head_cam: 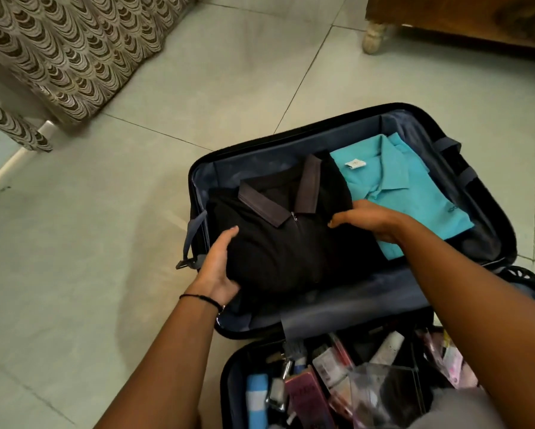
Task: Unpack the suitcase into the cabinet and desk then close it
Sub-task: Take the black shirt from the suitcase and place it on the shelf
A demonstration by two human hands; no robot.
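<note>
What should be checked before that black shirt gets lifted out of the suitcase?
1. The left hand touches the black shirt on its left side: ok.
2. The right hand rests on its right side: ok.
3. Fingers tucked under the shirt: cannot tell.
4. Shirt folded neatly: ok.
5. The strap lies clear of the shirt: ok.
6. The blue shirt lies free of the black one: cannot tell.
</note>
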